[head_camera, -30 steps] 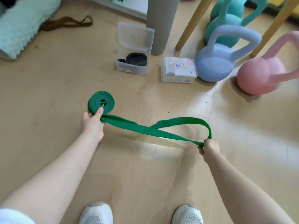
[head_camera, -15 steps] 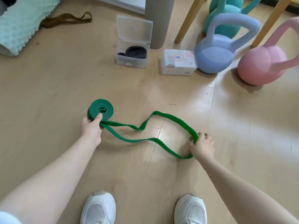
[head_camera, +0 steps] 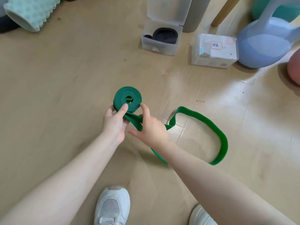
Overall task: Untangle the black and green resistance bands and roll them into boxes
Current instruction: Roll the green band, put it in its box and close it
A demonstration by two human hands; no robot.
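The green resistance band (head_camera: 128, 98) is partly wound into a flat coil just above the floor, and its loose end (head_camera: 217, 132) trails in a loop to the right. My left hand (head_camera: 114, 122) grips the coil from below, thumb on its near edge. My right hand (head_camera: 150, 127) pinches the band right beside the coil, forefinger touching the coil's rim. The black band (head_camera: 164, 35) lies coiled inside an open clear box (head_camera: 159, 46) at the back. A shut white box (head_camera: 214, 50) with a red-framed label stands to its right.
A blue kettlebell (head_camera: 263, 41) and a pink one (head_camera: 294, 69) stand at the right, against the shut box. A mint foam roller (head_camera: 27, 13) lies at the back left. A grey post (head_camera: 198, 13) and a wooden leg (head_camera: 224, 12) rise behind the boxes. My white shoes (head_camera: 112, 207) are below.
My right hand let go of the band's far end and moved left to the coil. The loose end now lies slack on the floor. The view has tilted closer.
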